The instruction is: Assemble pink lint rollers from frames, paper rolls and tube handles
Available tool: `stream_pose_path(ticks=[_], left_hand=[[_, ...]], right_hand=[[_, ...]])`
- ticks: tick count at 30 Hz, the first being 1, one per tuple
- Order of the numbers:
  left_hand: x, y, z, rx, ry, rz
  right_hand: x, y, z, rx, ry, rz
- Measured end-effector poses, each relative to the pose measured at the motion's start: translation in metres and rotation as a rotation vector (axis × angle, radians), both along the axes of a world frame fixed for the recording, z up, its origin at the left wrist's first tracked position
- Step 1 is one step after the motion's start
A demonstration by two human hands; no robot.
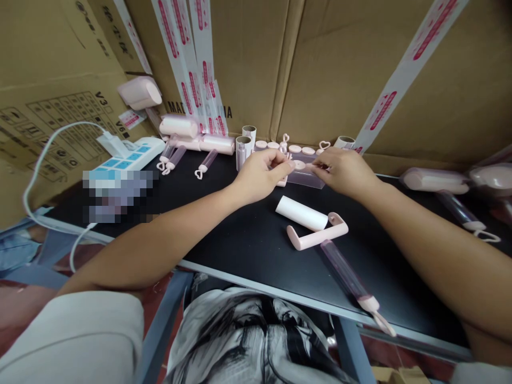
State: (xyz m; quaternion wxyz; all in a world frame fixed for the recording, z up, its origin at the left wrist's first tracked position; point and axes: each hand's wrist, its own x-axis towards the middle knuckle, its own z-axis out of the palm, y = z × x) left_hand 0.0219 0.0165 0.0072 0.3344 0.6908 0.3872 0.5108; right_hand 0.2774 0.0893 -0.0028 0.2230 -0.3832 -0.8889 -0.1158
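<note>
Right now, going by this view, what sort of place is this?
Likely a small assembly or packing workstation: a row of matching pale-pink discs, a black tabletop with loose parts on it, and printed, taped cardboard standing behind.

The brown cardboard wall (pixel 248 58) reads "MAD" and "NA", the middle covered by white-and-red plastic tape strips (pixel 168 32) with illegible lettering. The left-hand brown cardboard panel (pixel 44 69) bears "V3" and "V6".

Soft light looks even, edges stretch, and a pixelated patch (pixel 120 194) sits left.
</note>
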Motion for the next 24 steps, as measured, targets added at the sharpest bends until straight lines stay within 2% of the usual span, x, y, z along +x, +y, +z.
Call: stream_pose_path(ticks=[5, 8, 11, 14, 16, 18, 21, 24], left_hand=[[-0.002, 0.001, 0.0, 0.028, 0.013, 0.03], [-0.002, 0.001, -0.001, 0.03, 0.033, 0.034], [-0.003, 0.0, 0.001, 0.045, 0.044, 0.066], [-0.003, 0.0, 0.004, 0.071, 0.011, 0.124], [-0.004, 0.001, 0.007, 0.079, -0.035, 0.145], [-0.004, 0.0, 0.01, 0.073, -0.074, 0.146], [-0.005, -0.001, 0.013, 0.073, -0.095, 0.149], [-0.006, -0.003, 0.015, 0.092, -0.111, 0.168]], right_hand=[[-0.001, -0.003, 0.0, -0.008, -0.042, 0.022], [-0.001, -0.009, 0.008, -0.021, -0.021, 0.04], [-0.008, -0.029, 0.024, -0.081, 0.096, 0.047], [-0.024, -0.06, 0.035, -0.262, 0.101, 0.117], [-0.037, -0.078, 0.032, -0.359, 0.014, 0.144], [-0.049, -0.091, 0.024, -0.389, -0.091, 0.109], [-0.058, -0.096, 0.015, -0.397, -0.156, 0.084], [-0.049, -0.091, 0.029, -0.328, -0.032, 0.097]])
